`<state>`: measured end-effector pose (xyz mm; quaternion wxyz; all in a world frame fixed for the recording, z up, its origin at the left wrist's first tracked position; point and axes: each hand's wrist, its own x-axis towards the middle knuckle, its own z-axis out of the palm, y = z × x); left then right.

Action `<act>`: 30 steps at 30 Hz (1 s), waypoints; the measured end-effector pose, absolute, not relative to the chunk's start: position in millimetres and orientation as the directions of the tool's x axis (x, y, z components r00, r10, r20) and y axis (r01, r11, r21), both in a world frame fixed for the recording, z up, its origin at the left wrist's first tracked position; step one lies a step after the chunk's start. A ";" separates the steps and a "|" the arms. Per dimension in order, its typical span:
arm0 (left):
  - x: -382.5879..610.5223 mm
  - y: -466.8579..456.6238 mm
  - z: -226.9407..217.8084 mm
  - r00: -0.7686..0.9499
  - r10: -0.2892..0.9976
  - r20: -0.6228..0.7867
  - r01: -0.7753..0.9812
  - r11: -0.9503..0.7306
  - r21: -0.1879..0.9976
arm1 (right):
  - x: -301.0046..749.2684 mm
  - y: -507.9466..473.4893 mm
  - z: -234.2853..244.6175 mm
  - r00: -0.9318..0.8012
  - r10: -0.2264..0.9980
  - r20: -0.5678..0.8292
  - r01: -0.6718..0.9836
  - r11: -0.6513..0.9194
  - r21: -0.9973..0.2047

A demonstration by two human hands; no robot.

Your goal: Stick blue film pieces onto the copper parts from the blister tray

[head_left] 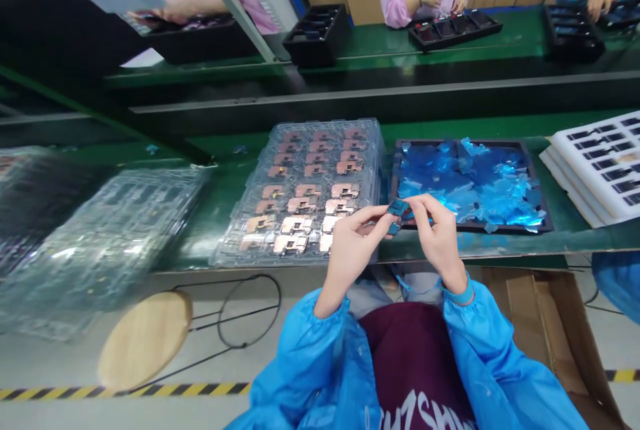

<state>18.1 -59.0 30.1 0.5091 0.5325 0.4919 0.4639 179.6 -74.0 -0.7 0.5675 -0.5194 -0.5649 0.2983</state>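
Observation:
A small flat part with a dark blue, shiny face [397, 207] is held between my two hands, just in front of a dark tray. My left hand [356, 243] pinches its left side between thumb and fingers. At its right edge, the thumb and forefinger of my right hand [436, 233] are closed; whether they grip the part or a film on it is too small to tell. Left of my hands, clear plastic trays [227, 243] hold rows of copper-coloured metal parts [303, 205]. Crumpled blue film pieces [465, 177] fill the dark tray [549, 220] behind my right hand.
More clear trays [125, 230] sit at the left, past a green post [165, 137]. White foam trays [600, 157] with dark parts are stacked at the right. Below the bench are a round stool [147, 340] and an open carton [555, 343]. Several co-workers handle parts across the line.

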 end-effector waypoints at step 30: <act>8.9 -48.1 5.9 0.079 0.957 -0.280 -0.593 0.271 0.758 | 173.6 -102.0 -2.4 -0.071 0.623 0.779 0.640 0.627 -0.443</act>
